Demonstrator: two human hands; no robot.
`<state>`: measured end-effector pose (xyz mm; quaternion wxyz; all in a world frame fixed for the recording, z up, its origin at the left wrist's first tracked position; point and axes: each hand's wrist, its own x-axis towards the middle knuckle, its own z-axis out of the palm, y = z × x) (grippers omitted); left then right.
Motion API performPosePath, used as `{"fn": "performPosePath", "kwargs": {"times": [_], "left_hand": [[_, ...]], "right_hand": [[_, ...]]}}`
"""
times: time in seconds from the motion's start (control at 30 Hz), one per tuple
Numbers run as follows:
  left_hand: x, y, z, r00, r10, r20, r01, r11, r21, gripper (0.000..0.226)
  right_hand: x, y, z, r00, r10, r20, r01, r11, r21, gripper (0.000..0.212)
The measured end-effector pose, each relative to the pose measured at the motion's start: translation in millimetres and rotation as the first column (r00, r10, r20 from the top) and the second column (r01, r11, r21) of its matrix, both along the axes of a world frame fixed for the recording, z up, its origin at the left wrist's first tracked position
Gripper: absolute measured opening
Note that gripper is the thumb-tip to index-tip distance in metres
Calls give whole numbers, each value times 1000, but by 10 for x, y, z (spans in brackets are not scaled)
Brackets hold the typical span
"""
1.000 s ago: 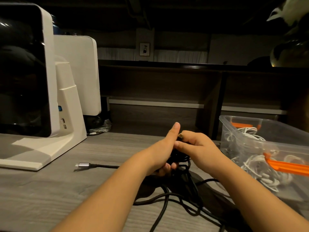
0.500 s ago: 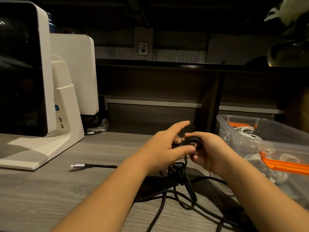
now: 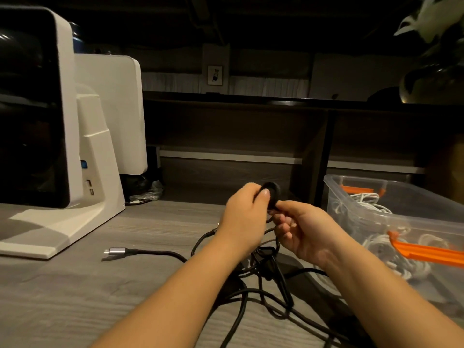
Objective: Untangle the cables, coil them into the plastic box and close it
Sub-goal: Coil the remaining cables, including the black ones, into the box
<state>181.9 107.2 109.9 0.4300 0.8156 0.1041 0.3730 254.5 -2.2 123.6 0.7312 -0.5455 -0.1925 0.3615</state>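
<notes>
A tangle of black cables (image 3: 266,285) lies on the grey wooden table in front of me. One strand ends in a silver USB plug (image 3: 114,252) at the left. My left hand (image 3: 242,217) grips a small black coiled loop of cable (image 3: 272,190), lifted above the tangle, thumb pressed on it. My right hand (image 3: 301,229) pinches the same loop from the right with curled fingers. The clear plastic box (image 3: 334,183) stands open at the right and holds several coiled white cables (image 3: 376,204). Its lid is not in view.
A white machine with a dark screen (image 3: 62,146) fills the left side of the table. Orange latches (image 3: 426,252) show on the box. A dark shelf unit runs along the back. A crumpled plastic bag (image 3: 148,194) lies behind the machine.
Both hands have lifted slightly with the black loop. My left hand went from fingers extended to gripping the loop, and my right hand shifted from cupping it to pinching its right edge.
</notes>
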Motion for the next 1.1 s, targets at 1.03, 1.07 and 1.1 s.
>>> {"fn": "performPosePath", "kwargs": {"times": [1.03,1.07,1.1], "left_hand": [[-87,87,101,965,-261,-35,189,778,-599,22],[-87,104,84,969,-238,-71,161,819,-550,22],[-91,124,67,973,-204,-110,127,865,-486,21]], "right_hand": [[-55,36,-194,360,-286,888,102,958,268,9],[-55,37,-211,276,-256,927,96,967,238,6],[-57,39,-228,203,-226,953,93,973,212,5]]}}
